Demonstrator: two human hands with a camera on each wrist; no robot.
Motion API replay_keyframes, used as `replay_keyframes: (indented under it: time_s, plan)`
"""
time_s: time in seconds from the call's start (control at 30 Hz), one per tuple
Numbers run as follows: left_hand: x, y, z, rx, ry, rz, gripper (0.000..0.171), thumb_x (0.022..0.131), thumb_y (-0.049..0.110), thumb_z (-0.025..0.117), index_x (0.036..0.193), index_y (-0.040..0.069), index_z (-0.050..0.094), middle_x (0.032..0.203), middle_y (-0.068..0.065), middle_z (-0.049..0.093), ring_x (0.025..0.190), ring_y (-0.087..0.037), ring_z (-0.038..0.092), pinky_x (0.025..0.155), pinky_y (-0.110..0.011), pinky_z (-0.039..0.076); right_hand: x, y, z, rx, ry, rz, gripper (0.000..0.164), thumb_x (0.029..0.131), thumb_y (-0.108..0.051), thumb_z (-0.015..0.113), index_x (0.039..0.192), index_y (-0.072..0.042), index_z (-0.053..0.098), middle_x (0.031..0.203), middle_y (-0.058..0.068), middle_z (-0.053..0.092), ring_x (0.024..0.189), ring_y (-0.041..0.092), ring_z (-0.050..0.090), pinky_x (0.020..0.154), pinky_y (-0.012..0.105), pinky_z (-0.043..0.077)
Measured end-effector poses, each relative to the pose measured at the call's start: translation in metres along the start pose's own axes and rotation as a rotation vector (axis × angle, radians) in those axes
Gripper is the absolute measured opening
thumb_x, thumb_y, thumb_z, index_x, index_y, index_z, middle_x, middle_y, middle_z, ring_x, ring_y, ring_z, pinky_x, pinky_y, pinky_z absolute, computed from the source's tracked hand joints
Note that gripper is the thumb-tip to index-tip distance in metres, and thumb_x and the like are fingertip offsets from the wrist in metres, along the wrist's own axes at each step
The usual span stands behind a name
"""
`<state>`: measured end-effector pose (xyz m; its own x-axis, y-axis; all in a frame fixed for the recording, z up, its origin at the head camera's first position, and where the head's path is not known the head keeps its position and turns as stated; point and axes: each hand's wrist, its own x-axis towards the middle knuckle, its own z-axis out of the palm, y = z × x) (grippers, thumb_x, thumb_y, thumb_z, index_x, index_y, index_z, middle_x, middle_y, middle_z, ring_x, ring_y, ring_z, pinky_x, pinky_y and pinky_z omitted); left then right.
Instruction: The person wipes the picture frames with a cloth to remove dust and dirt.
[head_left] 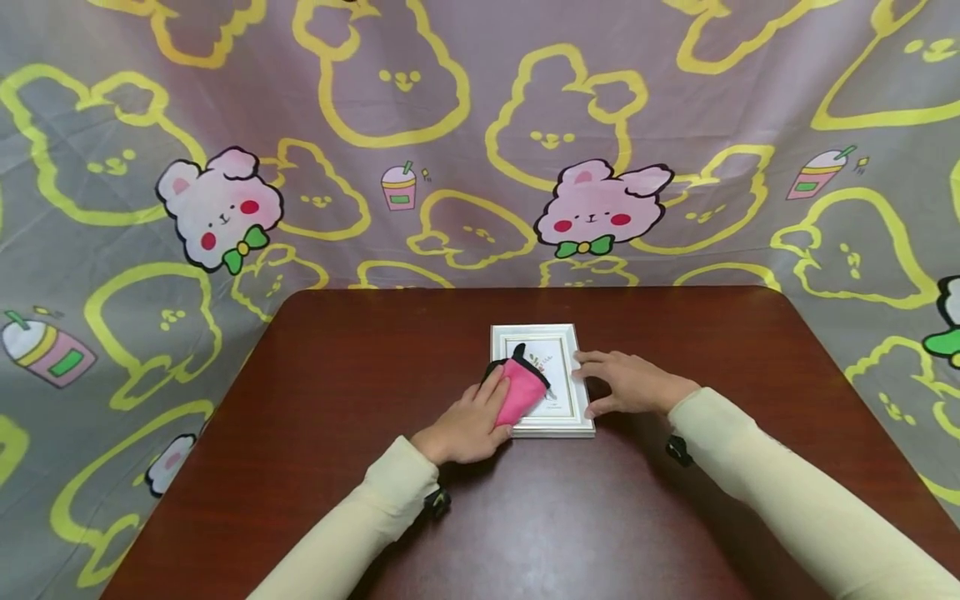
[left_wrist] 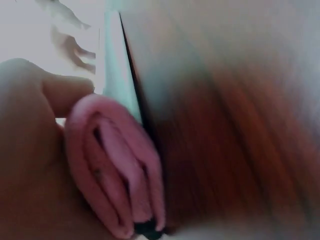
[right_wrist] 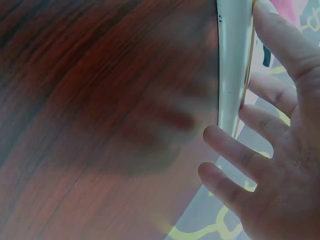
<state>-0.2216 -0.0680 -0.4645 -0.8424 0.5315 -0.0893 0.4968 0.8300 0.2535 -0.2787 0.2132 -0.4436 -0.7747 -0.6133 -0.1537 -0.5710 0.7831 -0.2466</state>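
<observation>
A white picture frame [head_left: 586,421] lies flat on the dark wooden table, with a small plant print inside it. My left hand [head_left: 467,423] presses a folded pink cloth [head_left: 522,393] with black edging onto the frame's left and middle part; its fingers lie straight across the cloth. In the left wrist view the cloth [left_wrist: 112,150] shows its folded layers under the palm, beside the thumb. At the frame's right side, my right hand [head_left: 626,382] has its fingers spread, with thumb and fingertips at the frame's edge. The cloth hides part of the print.
The brown table [head_left: 360,358] has rounded far corners. Behind it and along its sides hangs a grey-pink curtain [head_left: 480,108] with yellow outlines and cartoon bunnies. A black wrist strap piece [head_left: 437,502] shows under the left sleeve, and another [head_left: 678,451] under the right.
</observation>
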Motion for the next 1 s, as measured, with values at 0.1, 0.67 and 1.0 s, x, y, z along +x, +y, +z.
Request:
replay_keyframes:
  time_s: [0.1, 0.67, 1.0]
  plan:
    - [0.009, -0.004, -0.002, -0.048, 0.004, 0.025, 0.07, 0.093, 0.033, 0.044, 0.146, 0.001, 0.012, 0.155, -0.014, 0.004, 0.131, -0.041, 0.028, 0.107, -0.047, 0.03, 0.0, 0.0, 0.0, 0.004, -0.009, 0.012, 0.071, 0.072, -0.054, 0.067, 0.131, -0.018, 0.051, 0.149, 0.007, 0.033, 0.131, 0.033, 0.037, 0.102, 0.053, 0.034]
    - [0.078, -0.032, -0.02, -0.066, -0.116, -0.147, 0.074, 0.093, 0.041, 0.039, 0.148, 0.013, -0.001, 0.156, -0.001, -0.011, 0.137, -0.037, 0.019, 0.111, -0.047, 0.024, 0.0, 0.001, 0.002, 0.031, -0.024, 0.024, 0.073, 0.073, -0.053, 0.067, 0.133, -0.017, 0.049, 0.15, 0.008, 0.029, 0.135, 0.03, 0.034, 0.104, 0.047, 0.035]
    - [0.087, -0.033, -0.023, 0.02, -0.106, -0.194, 0.075, 0.091, 0.045, 0.04, 0.149, 0.016, 0.001, 0.156, 0.001, -0.007, 0.135, -0.035, 0.026, 0.105, -0.049, 0.032, 0.001, -0.001, 0.002, 0.017, -0.04, 0.06, 0.073, 0.073, -0.054, 0.067, 0.134, -0.02, 0.047, 0.151, 0.006, 0.028, 0.134, 0.029, 0.034, 0.103, 0.047, 0.037]
